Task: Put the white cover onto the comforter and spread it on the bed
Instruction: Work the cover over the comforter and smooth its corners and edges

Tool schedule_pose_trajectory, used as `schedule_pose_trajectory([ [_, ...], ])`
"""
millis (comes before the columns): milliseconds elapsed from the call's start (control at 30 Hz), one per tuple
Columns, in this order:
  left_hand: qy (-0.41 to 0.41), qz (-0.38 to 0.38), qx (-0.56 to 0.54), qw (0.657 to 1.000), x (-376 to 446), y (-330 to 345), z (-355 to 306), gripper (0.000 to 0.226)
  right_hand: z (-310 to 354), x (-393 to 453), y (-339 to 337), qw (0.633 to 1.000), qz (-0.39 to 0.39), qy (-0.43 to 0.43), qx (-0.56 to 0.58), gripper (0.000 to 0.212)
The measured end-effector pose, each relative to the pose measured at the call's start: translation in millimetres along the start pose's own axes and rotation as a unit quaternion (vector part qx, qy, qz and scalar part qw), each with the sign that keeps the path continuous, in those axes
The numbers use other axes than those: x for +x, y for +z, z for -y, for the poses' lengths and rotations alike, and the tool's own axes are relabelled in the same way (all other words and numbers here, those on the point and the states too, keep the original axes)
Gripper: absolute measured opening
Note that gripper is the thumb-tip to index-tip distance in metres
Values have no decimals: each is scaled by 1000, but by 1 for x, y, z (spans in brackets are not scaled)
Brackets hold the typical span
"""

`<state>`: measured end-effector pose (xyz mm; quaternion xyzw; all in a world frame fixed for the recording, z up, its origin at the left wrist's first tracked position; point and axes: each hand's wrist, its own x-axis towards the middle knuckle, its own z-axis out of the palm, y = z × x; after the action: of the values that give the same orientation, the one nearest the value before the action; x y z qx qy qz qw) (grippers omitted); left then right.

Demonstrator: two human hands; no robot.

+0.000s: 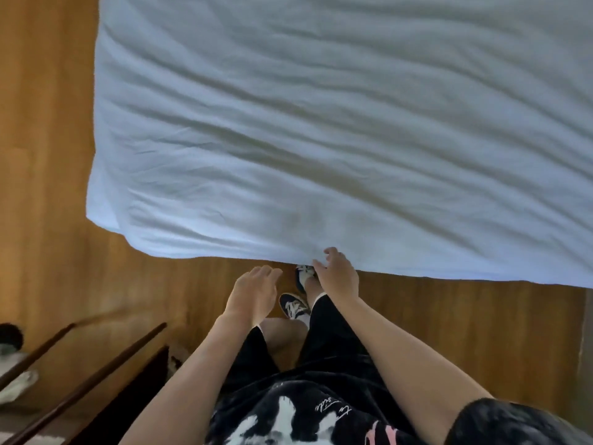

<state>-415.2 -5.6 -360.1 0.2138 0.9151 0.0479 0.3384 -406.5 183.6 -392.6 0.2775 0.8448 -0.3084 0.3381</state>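
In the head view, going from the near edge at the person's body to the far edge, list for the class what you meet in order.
Black printed shirt → black shorts → dark laced shoe → right hand, at the cover's edge → white cover, wrinkled, spread to the far edge.

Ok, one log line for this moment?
covered comforter spread, wrinkled | right hand at its near edge, grip unclear | left hand open, free

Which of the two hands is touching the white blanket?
The right hand, the one nearer the bed. Its fingers meet the edge of the white covered comforter. The left hand hovers over the wooden floor, touching nothing.
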Motion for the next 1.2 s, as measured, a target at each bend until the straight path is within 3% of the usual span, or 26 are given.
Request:
schedule_pose_trajectory([
  [100,64,-11,36,997,28,11,27,47,7,28,22,994,-42,-68,-69,54],
  [200,82,-59,41,994,68,24,55,51,13,60,50,966,-67,-175,-177,59],
  [333,215,-109,68,968,121,63,108,59,11,92,89,932,-113,-236,-250,52],
  [433,296,-147,93,939,140,69,133,43,9,97,110,924,-181,-236,-242,26],
  [567,323,-183,75,926,143,56,136,25,5,93,125,920,-225,-258,-190,25],
  [700,380,-133,69,913,118,76,132,20,-13,77,131,903,-191,-337,-184,29],
  [867,381,-106,87,914,99,101,140,16,-36,54,142,884,-106,-417,-181,24],
  [1000,305,-19,127,944,120,109,130,23,-22,78,159,954,-43,-252,-153,23],
  [1067,174,12,19,985,126,103,113,18,-4,98,153,992,-43,-106,-50,3],
  [1100,89,8,-67,994,126,99,101,15,5,104,149,998,-41,-26,30,12],
  [1133,-6,10,-155,988,125,96,89,15,9,105,146,993,-37,41,103,16],
  [1200,-192,21,-336,922,123,92,63,20,11,99,142,958,-64,145,240,16],
])
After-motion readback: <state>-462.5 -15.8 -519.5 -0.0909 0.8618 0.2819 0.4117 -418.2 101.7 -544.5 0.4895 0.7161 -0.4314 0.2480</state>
